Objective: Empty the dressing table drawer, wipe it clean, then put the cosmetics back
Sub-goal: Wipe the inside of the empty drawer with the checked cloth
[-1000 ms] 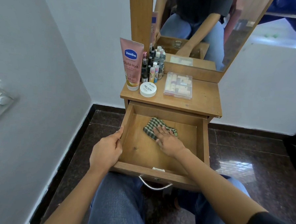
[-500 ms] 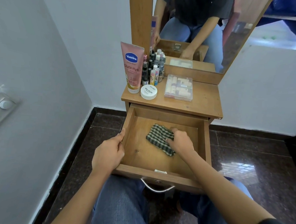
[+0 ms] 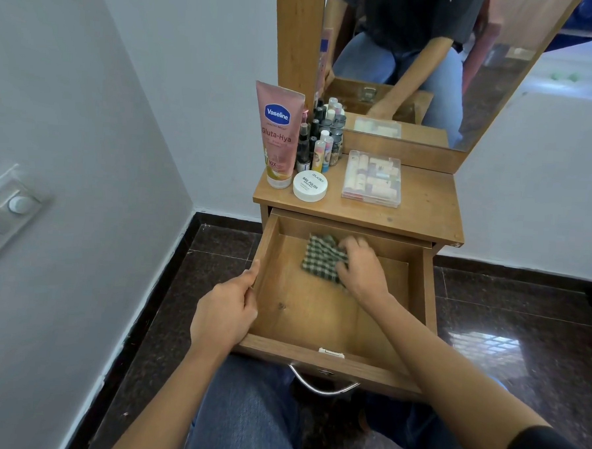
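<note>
While the left hand (image 3: 225,310) grips the left wall of the open drawer (image 3: 428,300), thumb along its rim, the right hand (image 3: 362,270) works a green checked cloth (image 3: 322,260) across the drawer floor. Its fingers are curled over the cloth's right edge and bunch it, though motion blur softens the fingertips.

A second ago this hand lay flat on the cloth nearer the middle of the drawer. Now the cloth sits close to the back wall, so the wipe has travelled away from the person. The drawer holds nothing but the cloth.

The removed items stand on the table (image 3: 422,210) above: a pink lotion tube (image 3: 280,134), a cluster of small bottles (image 3: 323,140), a white round jar (image 3: 309,185) and a clear plastic box (image 3: 372,178) of small items.

Emptying looks finished and wiping is under way. The front and the corners probably still need a pass before anything goes back.
</note>
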Demonstrator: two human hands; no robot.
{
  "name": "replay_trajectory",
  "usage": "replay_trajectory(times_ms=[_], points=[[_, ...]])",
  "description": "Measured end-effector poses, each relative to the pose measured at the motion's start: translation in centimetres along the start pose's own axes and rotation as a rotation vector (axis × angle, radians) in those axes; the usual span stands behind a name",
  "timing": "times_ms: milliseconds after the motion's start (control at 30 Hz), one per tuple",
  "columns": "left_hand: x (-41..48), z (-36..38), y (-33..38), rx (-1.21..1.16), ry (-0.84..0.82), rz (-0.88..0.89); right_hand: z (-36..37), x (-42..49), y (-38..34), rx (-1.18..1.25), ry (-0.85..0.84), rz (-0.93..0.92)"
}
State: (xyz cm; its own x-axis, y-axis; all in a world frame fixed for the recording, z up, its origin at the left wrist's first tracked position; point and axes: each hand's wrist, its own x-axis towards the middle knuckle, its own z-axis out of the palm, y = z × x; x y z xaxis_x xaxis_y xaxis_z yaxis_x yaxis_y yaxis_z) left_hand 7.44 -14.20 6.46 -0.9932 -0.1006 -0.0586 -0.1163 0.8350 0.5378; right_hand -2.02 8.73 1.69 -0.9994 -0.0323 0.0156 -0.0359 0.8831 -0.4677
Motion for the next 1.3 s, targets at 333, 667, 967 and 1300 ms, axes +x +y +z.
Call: replay_trajectory(times_ms=[333, 667, 967, 1300], points=[[0.1, -0.2, 0.0, -0.004, -0.007, -0.024, -0.2, 3.5, 4.4, -0.877, 0.287, -1.194], [0.3, 0.0, -0.3, 0.007, -0.008, -0.040, -3.3, 6.3, 2.5, -0.911, 0.324, -1.474], [0.3, 0.0, -0.4, 0.012, -0.008, -0.029, -1.2, 4.7, 1.6, -1.002, 0.117, -1.153], [0.3, -0.1, -0.3, -0.006, -0.006, -0.040, 0.5, 4.8, 2.6, -1.062, 0.093, -1.155]])
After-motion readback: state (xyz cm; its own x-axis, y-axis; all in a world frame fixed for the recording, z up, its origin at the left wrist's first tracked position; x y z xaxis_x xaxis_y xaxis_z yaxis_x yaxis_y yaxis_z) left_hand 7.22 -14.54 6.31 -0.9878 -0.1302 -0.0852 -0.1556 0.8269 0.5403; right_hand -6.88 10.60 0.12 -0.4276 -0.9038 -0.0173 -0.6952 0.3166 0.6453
